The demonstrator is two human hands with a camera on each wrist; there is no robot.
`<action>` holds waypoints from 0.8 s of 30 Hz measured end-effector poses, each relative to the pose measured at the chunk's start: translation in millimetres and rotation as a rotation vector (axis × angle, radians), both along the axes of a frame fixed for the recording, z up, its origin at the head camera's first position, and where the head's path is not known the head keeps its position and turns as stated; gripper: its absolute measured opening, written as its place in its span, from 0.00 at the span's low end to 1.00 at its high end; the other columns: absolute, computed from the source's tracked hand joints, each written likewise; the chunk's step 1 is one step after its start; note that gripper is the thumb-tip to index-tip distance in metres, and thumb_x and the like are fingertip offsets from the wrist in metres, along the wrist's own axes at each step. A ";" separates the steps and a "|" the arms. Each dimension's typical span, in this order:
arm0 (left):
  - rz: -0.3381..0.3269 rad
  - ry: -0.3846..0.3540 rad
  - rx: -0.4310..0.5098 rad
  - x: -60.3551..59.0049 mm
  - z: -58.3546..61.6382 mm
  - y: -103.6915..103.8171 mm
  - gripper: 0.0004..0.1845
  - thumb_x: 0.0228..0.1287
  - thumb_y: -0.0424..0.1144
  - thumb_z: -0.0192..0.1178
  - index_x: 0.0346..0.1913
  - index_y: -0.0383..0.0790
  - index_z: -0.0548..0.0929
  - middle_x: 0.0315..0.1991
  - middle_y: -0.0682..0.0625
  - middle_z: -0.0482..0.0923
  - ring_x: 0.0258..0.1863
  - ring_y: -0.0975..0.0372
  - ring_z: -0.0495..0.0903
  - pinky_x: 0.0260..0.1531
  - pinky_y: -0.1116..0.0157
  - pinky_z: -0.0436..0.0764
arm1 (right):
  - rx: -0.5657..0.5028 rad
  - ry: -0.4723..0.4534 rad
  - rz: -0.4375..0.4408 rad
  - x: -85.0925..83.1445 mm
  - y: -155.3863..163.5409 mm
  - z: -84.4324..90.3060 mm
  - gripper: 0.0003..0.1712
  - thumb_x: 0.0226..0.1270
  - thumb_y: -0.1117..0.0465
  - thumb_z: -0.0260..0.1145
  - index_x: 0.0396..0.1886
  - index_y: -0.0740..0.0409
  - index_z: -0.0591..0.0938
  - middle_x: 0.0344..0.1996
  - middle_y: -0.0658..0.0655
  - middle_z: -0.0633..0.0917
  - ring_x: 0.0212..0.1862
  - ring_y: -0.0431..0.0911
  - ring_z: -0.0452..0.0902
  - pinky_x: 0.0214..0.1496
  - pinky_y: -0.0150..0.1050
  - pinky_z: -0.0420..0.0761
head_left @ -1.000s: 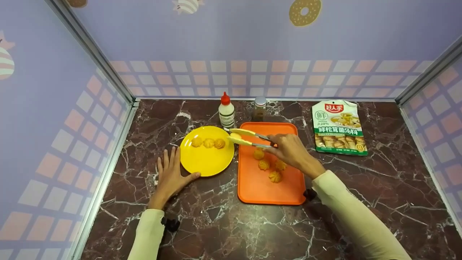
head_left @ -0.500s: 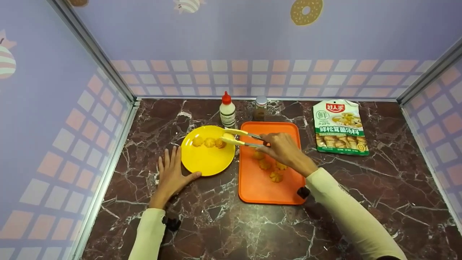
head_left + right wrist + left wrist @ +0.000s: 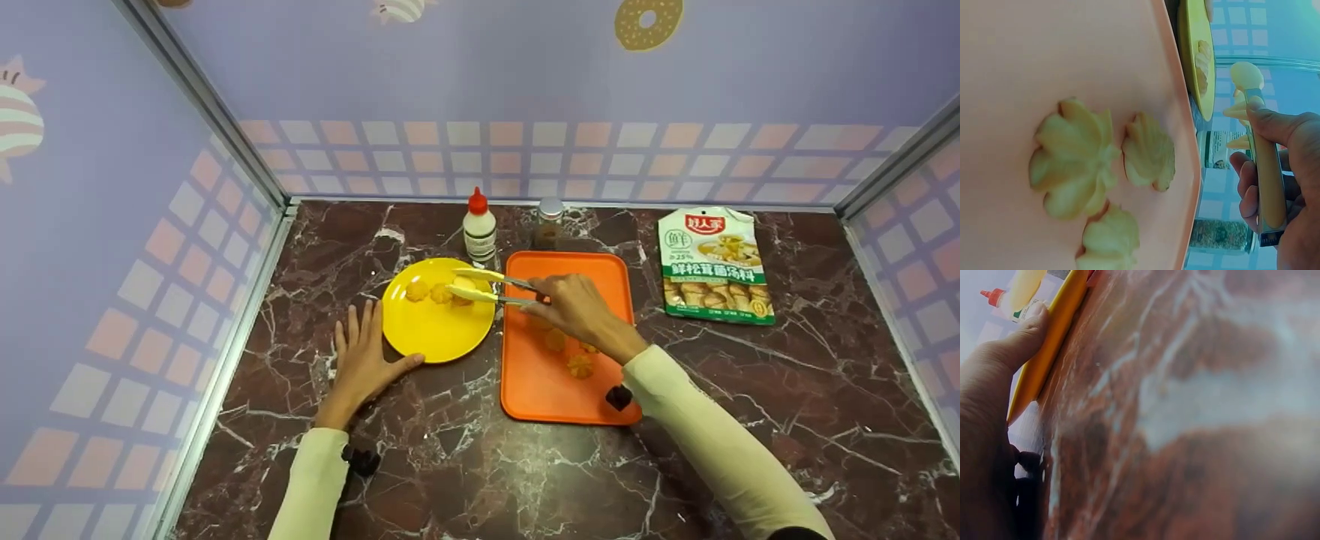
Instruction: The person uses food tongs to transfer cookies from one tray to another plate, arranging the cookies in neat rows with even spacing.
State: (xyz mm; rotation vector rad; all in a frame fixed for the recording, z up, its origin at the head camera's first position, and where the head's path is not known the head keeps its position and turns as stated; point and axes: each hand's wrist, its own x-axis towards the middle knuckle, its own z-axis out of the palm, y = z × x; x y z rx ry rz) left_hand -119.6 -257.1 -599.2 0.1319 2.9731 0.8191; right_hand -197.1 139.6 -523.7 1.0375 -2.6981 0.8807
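My right hand (image 3: pixel 574 306) grips yellow tongs (image 3: pixel 484 285), also visible in the right wrist view (image 3: pixel 1266 180). Their tips reach over the right side of the yellow plate (image 3: pixel 435 337), at the rightmost of three cookies (image 3: pixel 440 293). I cannot tell whether the tips hold anything. An orange tray (image 3: pixel 540 390) lies under my right wrist with three cookies (image 3: pixel 1072 163) showing. My left hand (image 3: pixel 366 361) lies flat on the marble. Its thumb (image 3: pixel 1022 343) touches the plate rim (image 3: pixel 1050 343).
A white squeeze bottle with a red cap (image 3: pixel 479 225) and a small spice jar (image 3: pixel 549 221) stand behind the plate and tray. A seasoning packet (image 3: pixel 712 266) lies at the right. Purple walls close in the back and both sides of the marble counter (image 3: pixel 450 465).
My right hand has carried the tongs leftward, from the tray's left edge to over the plate. The left hand has stayed in place.
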 end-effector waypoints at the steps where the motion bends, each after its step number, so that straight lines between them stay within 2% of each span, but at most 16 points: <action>1: 0.000 -0.003 0.001 -0.7 -0.1 0.2 0.74 0.60 0.75 0.72 0.91 0.38 0.40 0.91 0.37 0.34 0.89 0.39 0.26 0.83 0.38 0.22 | -0.003 0.000 0.002 -0.4 -1.4 -0.5 0.14 0.72 0.55 0.80 0.47 0.61 0.92 0.32 0.58 0.93 0.29 0.51 0.88 0.32 0.49 0.88; 6: 0.001 -0.003 -0.001 -1.7 0.1 0.9 0.74 0.60 0.76 0.71 0.91 0.37 0.40 0.91 0.37 0.34 0.89 0.39 0.26 0.83 0.39 0.22 | -0.010 -0.008 0.006 -1.2 -10.4 -2.0 0.12 0.71 0.57 0.81 0.43 0.61 0.91 0.32 0.58 0.93 0.29 0.52 0.89 0.32 0.50 0.88; 19: 0.007 0.037 0.015 1.5 0.6 1.9 0.73 0.60 0.73 0.73 0.91 0.36 0.44 0.91 0.35 0.38 0.89 0.37 0.30 0.83 0.36 0.26 | -0.008 -0.022 0.021 0.1 -34.0 -5.8 0.19 0.69 0.55 0.82 0.50 0.65 0.93 0.33 0.61 0.93 0.30 0.52 0.89 0.34 0.49 0.88; 22: 0.007 0.043 0.012 0.9 -0.4 1.3 0.73 0.60 0.74 0.72 0.91 0.36 0.44 0.91 0.35 0.38 0.89 0.37 0.30 0.83 0.36 0.26 | 0.001 -0.025 0.020 0.7 -38.8 -7.1 0.22 0.70 0.54 0.82 0.55 0.64 0.93 0.34 0.61 0.93 0.30 0.52 0.88 0.34 0.49 0.88; 24: 0.008 0.042 0.012 1.0 -0.4 0.5 0.73 0.60 0.74 0.72 0.91 0.36 0.44 0.91 0.35 0.38 0.89 0.37 0.30 0.83 0.36 0.26 | 0.006 -0.025 0.025 0.6 -42.0 -8.1 0.21 0.70 0.53 0.82 0.54 0.63 0.93 0.34 0.61 0.93 0.29 0.52 0.87 0.33 0.49 0.88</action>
